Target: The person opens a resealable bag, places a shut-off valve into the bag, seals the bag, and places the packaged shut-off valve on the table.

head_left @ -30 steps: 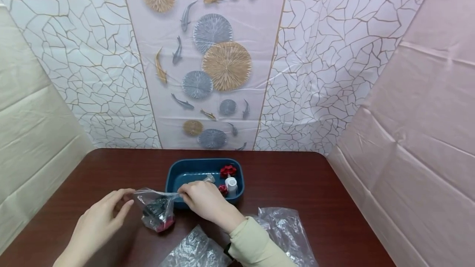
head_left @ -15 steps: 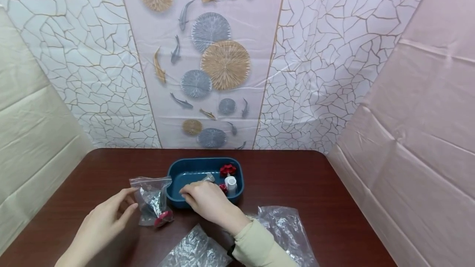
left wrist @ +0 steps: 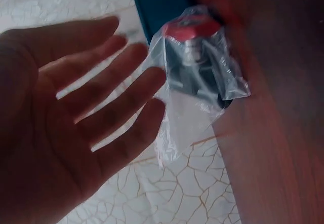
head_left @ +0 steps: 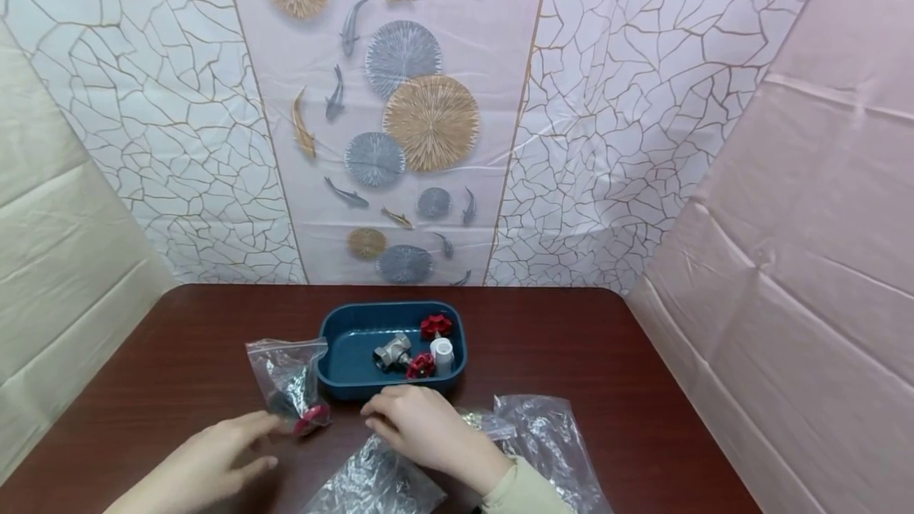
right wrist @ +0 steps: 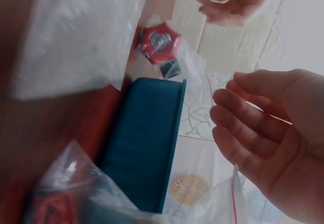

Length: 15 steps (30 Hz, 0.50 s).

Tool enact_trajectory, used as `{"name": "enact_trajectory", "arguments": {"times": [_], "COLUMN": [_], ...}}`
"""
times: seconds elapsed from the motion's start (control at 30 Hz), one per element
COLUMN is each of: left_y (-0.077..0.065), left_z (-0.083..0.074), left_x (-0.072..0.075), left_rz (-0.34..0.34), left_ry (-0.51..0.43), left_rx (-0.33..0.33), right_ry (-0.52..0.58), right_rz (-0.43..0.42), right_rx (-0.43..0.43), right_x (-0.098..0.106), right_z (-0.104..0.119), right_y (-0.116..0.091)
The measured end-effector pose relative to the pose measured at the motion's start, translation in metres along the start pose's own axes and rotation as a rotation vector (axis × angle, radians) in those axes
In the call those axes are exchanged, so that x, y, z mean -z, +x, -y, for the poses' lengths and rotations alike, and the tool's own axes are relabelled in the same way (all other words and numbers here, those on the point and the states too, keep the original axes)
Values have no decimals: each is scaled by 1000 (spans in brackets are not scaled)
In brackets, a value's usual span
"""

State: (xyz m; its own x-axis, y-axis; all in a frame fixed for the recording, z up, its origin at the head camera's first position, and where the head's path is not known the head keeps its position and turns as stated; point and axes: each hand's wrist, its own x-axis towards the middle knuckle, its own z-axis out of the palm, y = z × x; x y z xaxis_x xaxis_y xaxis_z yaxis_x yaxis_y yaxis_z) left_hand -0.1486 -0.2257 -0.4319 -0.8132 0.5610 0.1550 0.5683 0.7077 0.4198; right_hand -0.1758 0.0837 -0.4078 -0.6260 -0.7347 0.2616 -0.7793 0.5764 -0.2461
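A clear zip bag stands left of the blue tray, with a dark-bodied valve and its red handwheel inside. My left hand is beside the bag, fingers loosely spread and holding nothing; in the left wrist view the fingertips come right up to the plastic. Just in front of the tray, my right hand hovers with its fingers loosely bent and nothing in them. Inside the tray lie a metal valve with a red handwheel, a white plastic fitting and another red handwheel.
A crinkled clear bag lies flat at the table's near side. Another clear bag lies to the right. Partly behind the right forearm is a zip bag; the right wrist view shows a bag holding something red. Patterned cloth hangs behind the table.
The right hand let go of the bag's top, then drew back from over the tray toward the near side. The left hand released the bag and lowered. The bag now stands alone.
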Motion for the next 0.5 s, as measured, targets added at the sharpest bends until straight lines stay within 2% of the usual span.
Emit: {"name": "enact_trajectory", "arguments": {"times": [0.07,0.13,0.2,0.23,0.3,0.37,0.43,0.5], "left_y": [0,-1,-2,-3,-4,-4,-6,-7], "left_z": [1,1,1,-1,-3,-6,-7,-3], "left_x": [0,1,-1,-3,-7,-13,-18,-26], "left_rz": [85,171,205,243,297,320,356,324], "left_ry": [-43,-78,-68,-85,-105,-140,-187,-165], "left_rx": [-10,14,-61,-75,-124,-202,-206,-308], "right_ry": [7,5,-6,-9,13,26,37,48], "right_rz": [15,23,48,67,143,221,288,342], "right_rx": [12,36,66,85,117,153,184,201], "right_x": [-2,-5,-7,-7,-9,-11,-13,-17], "right_z": [1,3,5,6,7,8,9,8], "right_y": [-8,-16,-22,-25,-30,-35,-40,-44]}}
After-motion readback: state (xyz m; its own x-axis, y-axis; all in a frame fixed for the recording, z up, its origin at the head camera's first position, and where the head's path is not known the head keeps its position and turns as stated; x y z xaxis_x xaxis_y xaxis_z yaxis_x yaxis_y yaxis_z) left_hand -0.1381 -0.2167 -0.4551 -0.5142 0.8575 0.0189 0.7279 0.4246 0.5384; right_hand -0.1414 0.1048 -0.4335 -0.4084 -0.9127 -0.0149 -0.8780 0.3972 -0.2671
